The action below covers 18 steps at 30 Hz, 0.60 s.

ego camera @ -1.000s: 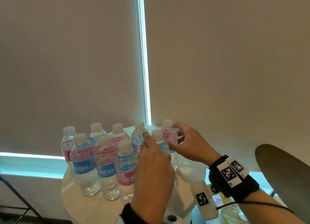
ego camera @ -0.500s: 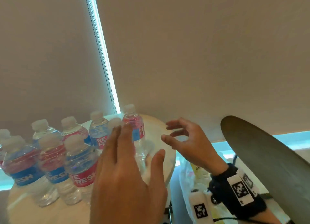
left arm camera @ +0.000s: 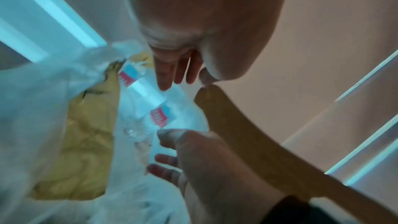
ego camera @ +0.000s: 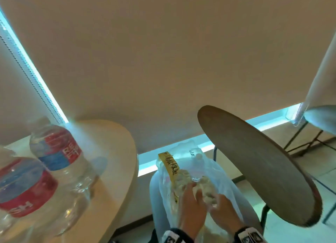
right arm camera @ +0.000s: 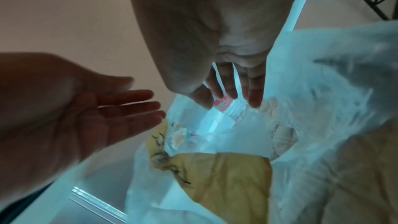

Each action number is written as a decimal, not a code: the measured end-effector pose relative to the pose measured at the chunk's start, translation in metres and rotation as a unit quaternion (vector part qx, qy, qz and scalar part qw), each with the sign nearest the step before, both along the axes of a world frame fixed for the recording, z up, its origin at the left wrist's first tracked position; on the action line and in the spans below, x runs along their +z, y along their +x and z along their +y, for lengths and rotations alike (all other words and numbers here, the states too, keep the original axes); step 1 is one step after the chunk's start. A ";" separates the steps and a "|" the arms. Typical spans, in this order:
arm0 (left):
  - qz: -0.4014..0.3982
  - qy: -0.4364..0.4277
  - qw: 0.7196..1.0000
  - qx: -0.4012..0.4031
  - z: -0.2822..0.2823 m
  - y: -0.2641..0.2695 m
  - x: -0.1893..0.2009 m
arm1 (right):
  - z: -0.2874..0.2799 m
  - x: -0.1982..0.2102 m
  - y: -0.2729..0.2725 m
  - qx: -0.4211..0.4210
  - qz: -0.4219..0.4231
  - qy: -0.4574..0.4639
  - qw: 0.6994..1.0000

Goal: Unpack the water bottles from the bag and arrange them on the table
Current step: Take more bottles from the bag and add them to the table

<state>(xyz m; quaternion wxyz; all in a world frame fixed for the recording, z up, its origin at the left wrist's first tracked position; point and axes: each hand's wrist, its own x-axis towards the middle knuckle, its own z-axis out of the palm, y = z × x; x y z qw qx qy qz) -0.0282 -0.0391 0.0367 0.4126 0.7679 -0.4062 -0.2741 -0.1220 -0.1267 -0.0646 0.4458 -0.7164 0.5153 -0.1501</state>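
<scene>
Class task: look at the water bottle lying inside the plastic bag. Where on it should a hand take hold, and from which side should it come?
Probably the labelled middle of the bottle, reached from above through the bag's open mouth. It lies slanted, its body exposed between both hands, and the round waist suits a wrap of the fingers. The right hand is already nearest.

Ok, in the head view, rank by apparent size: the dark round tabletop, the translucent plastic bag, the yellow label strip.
1. Dark round tabletop
2. Translucent plastic bag, partly hidden by both hands
3. Yellow label strip

Apparent size only.
</scene>
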 end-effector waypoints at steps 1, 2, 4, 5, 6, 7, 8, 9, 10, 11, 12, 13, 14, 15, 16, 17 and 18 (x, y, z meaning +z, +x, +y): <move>0.014 0.006 1.000 0.024 -0.017 0.003 -0.008 | -0.007 -0.008 0.005 -0.003 0.021 -0.007 1.000; 0.038 0.017 0.998 0.051 -0.032 0.006 -0.016 | -0.015 -0.015 0.012 -0.004 0.025 -0.012 1.000; 0.087 0.044 0.988 0.116 -0.055 0.014 -0.026 | -0.029 -0.022 0.026 -0.007 0.018 -0.010 1.000; 0.113 0.049 0.980 0.157 -0.064 0.020 -0.033 | -0.035 -0.022 0.034 -0.020 0.002 -0.012 1.000; 0.131 0.058 0.971 0.191 -0.072 0.025 -0.041 | -0.042 -0.022 0.042 -0.042 -0.019 -0.017 0.999; 0.135 0.062 0.967 0.208 -0.078 0.030 -0.048 | -0.047 -0.019 0.048 -0.067 -0.035 -0.027 0.997; 0.135 0.063 0.964 0.220 -0.084 0.034 -0.054 | -0.055 -0.020 0.054 -0.091 -0.051 -0.045 0.994; 0.138 0.052 0.961 0.233 -0.090 0.038 -0.062 | -0.061 -0.020 0.060 -0.105 -0.058 -0.064 0.991; 0.133 0.052 0.959 0.247 -0.096 0.042 -0.067 | -0.066 -0.017 0.064 -0.115 -0.068 -0.081 0.988; 0.131 0.055 0.956 0.256 -0.100 0.045 -0.070 | -0.070 -0.016 0.069 -0.127 -0.072 -0.088 0.985; 0.125 0.062 0.953 0.270 -0.105 0.048 -0.074 | -0.075 -0.016 0.072 -0.137 -0.073 -0.097 0.983; 0.122 0.065 0.951 0.278 -0.108 0.051 -0.074 | -0.078 -0.013 0.075 -0.139 -0.071 -0.098 0.983; 0.112 0.072 0.949 0.287 -0.111 0.053 -0.075 | -0.080 -0.013 0.077 -0.137 -0.069 -0.102 0.983; 0.110 0.070 0.950 0.283 -0.115 0.056 -0.076 | -0.082 -0.015 0.080 -0.127 -0.055 -0.103 0.985; 0.103 0.075 0.951 0.282 -0.119 0.059 -0.077 | -0.084 -0.019 0.083 -0.119 -0.037 -0.111 0.986; 0.093 0.082 0.951 0.282 -0.121 0.062 -0.077 | -0.087 -0.020 0.085 -0.118 -0.021 -0.124 0.985; 0.082 0.090 0.951 0.284 -0.124 0.065 -0.078 | -0.091 -0.025 0.087 -0.117 -0.013 -0.144 0.983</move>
